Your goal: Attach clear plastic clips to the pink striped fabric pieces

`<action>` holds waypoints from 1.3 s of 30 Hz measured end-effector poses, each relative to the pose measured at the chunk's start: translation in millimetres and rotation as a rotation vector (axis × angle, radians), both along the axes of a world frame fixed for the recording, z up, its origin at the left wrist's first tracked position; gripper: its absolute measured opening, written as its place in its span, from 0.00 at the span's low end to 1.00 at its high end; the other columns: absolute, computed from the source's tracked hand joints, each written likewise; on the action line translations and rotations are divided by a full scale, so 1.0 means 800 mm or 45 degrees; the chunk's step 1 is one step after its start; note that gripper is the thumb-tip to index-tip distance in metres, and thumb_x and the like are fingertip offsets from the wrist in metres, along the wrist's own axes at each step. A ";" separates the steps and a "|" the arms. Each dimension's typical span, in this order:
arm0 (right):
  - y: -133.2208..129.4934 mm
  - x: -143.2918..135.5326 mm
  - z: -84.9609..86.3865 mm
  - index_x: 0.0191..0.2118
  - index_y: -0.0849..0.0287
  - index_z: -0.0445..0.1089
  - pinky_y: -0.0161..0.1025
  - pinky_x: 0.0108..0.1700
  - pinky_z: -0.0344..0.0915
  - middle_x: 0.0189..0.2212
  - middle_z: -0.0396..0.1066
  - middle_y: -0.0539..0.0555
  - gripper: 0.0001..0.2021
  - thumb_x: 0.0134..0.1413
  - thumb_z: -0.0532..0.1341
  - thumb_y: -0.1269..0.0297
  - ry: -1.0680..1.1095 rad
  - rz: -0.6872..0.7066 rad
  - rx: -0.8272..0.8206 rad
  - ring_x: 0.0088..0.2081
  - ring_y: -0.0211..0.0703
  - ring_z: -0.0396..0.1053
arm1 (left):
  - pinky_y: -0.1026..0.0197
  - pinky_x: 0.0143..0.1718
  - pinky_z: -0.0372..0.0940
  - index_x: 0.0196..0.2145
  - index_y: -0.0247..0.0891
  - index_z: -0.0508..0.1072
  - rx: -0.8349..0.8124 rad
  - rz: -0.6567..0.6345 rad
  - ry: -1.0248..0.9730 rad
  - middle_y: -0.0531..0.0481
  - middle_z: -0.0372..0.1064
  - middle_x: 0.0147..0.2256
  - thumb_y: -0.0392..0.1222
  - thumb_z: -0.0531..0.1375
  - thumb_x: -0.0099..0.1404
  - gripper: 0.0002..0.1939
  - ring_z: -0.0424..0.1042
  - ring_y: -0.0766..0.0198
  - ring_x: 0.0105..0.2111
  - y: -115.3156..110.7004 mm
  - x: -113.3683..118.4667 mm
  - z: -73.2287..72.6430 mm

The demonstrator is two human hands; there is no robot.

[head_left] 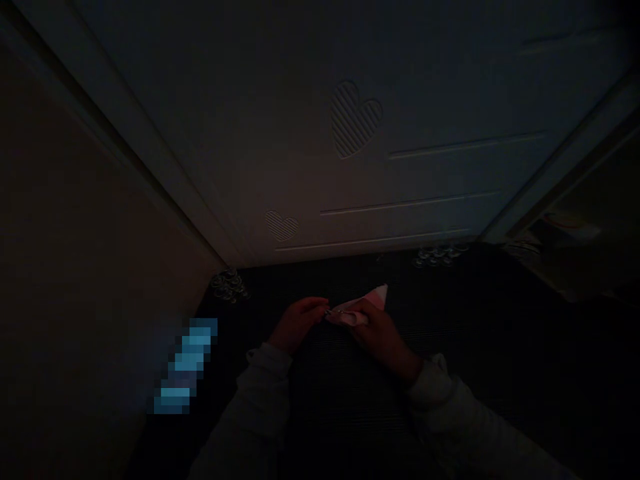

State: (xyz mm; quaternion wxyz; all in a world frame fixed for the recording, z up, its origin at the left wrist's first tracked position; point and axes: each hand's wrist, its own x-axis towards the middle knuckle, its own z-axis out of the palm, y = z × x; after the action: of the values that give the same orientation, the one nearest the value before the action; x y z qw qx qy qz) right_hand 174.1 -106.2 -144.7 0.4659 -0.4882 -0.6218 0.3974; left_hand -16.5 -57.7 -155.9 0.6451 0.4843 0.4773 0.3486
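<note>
Very dim in here, so details are rough. Right hand (377,333) is closed around a crumpled pink cloth (379,300), possibly paper, can't tell; its pale pointed corner sticks up past the knuckles, away from the wearer. Cloth is over the middle of a dark, finely lined surface (345,407). Left hand (301,319) is just beside the cloth's near end, narrow, fingertips drawn together at a small shiny piece (328,312); can't tell whether those fingers grip it or only touch it, or exactly what it is. Both forearms in pale, bunched long sleeves (265,380). Behind the hands, a pale panelled door (240,133) with two striped hearts, a large heart (356,120) and a small heart (281,225), plus straight grooves. At its foot, one cluster of shiny ring-like pieces (229,285) sits in the left corner, and a second cluster (434,257) lies toward the right. Left of the hands, well apart, by the brownish wall (90,267), glows a blue patch (187,363); pixelated, so any writing on it is unreadable. Far right, shapes too dark to name.
</note>
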 end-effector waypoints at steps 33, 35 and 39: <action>0.001 0.003 -0.001 0.42 0.56 0.73 0.45 0.44 0.69 0.40 0.80 0.57 0.09 0.57 0.58 0.66 -0.050 0.109 -0.006 0.42 0.49 0.76 | 0.54 0.40 0.70 0.39 0.34 0.73 -0.004 0.037 -0.021 0.50 0.73 0.36 0.40 0.62 0.67 0.06 0.74 0.62 0.35 -0.002 0.002 0.003; 0.002 0.003 -0.002 0.43 0.57 0.74 0.46 0.45 0.69 0.42 0.79 0.58 0.11 0.56 0.58 0.67 -0.065 0.124 -0.004 0.43 0.50 0.76 | 0.54 0.41 0.70 0.38 0.34 0.73 0.003 0.036 -0.011 0.51 0.73 0.36 0.39 0.62 0.67 0.06 0.73 0.62 0.35 -0.002 0.002 0.003; 0.002 0.001 -0.005 0.41 0.57 0.73 0.45 0.44 0.70 0.40 0.79 0.58 0.10 0.56 0.58 0.66 -0.088 0.097 -0.014 0.42 0.50 0.76 | 0.54 0.41 0.70 0.38 0.34 0.73 0.006 0.031 -0.004 0.50 0.73 0.36 0.39 0.62 0.67 0.06 0.74 0.62 0.35 -0.002 0.001 0.003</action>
State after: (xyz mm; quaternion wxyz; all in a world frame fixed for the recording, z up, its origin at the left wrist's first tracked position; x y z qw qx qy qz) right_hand 175.1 -104.6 -148.4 0.4260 -0.4803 -0.6534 0.4011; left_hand -15.5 -58.9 -153.4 0.6404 0.4794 0.4814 0.3582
